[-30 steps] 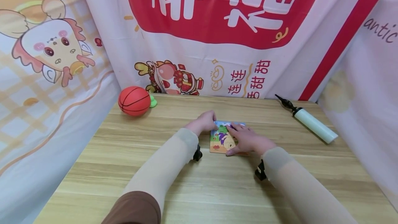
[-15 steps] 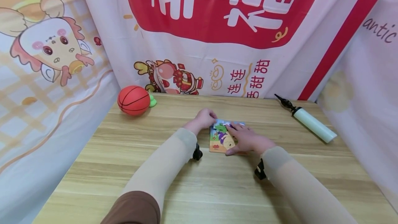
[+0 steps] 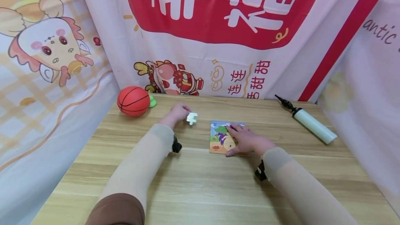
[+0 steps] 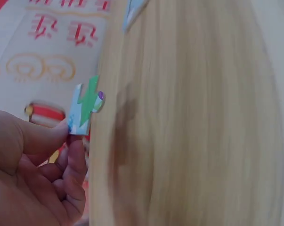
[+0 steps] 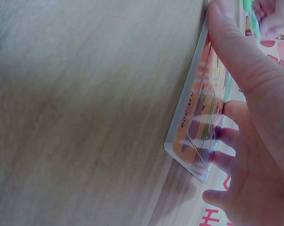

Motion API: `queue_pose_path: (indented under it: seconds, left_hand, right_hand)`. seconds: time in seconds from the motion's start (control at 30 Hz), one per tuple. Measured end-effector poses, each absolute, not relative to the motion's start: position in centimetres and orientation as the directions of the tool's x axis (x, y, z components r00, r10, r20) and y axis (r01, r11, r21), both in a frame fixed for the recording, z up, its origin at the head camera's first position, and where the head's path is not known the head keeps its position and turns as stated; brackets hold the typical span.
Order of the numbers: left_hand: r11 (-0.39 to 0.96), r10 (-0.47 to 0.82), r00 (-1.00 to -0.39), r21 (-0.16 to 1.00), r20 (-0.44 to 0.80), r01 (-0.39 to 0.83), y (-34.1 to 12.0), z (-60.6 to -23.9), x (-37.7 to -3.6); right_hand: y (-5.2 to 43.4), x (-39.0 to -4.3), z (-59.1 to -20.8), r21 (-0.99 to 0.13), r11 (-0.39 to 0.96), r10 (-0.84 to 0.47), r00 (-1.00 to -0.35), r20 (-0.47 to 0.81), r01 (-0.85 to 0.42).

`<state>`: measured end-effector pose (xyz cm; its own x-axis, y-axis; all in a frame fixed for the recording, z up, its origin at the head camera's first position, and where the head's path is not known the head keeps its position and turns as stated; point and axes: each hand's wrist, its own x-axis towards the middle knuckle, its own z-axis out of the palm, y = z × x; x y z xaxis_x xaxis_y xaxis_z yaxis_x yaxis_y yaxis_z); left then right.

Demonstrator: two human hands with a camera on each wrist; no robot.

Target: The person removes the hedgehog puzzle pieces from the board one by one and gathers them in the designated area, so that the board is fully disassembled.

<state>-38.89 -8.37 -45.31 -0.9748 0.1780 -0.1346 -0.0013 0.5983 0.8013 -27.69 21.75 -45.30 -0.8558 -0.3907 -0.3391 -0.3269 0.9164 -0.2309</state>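
Between thumb and fingertip, my left hand [image 3: 178, 113] pinches a jigsaw puzzle piece [image 4: 86, 109], green and pale blue with tabs and a purple spot. It is held up off the tabletop, left of the puzzle board [image 3: 215, 147]. The flat, square board shows a colourful cartoon picture with purple and green parts. My right hand [image 3: 249, 140] rests over the board's right half with fingers spread, thumb at the near edge. Part of the picture is hidden beneath that hand. In the right wrist view, the fingertips [image 5: 220, 159] touch the board's surface.
A red toy basketball [image 3: 133, 101] sits at the back left of the wooden table [image 3: 200, 190], with a small green object [image 3: 152, 101] behind it. A white hand pump [image 3: 315, 126] with a black nozzle lies at the back right. Printed cloth hangs around the table's sides.
My left hand has lifted the puzzle piece away from the board's upper left corner and moved left with it. My right hand has stayed on the board.
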Motion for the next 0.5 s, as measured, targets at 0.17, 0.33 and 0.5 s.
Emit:
queue_pose_path:
  seconds: [0.17,0.33,0.5]
  left_hand:
    - [0.738,0.115,-0.976,0.673,-0.183,-0.039,-12.8,-44.3,-38.9]
    - [0.811,0.072,-0.962,0.576,-0.264,-0.098,-15.3,-44.0,-38.8]
    - [0.834,0.053,-0.961,0.542,-0.273,-0.108,-16.2,-44.3,-38.6]
  right_hand:
    - [22.0,-27.7,-45.5,-0.223,0.923,-0.375,-0.862,-0.341,-0.314]
    - [22.2,-27.7,-45.6,-0.227,0.925,-0.368,-0.862,-0.349,-0.304]
    - [22.2,-27.6,-45.6,-0.236,0.927,-0.361,-0.862,-0.355,-0.291]
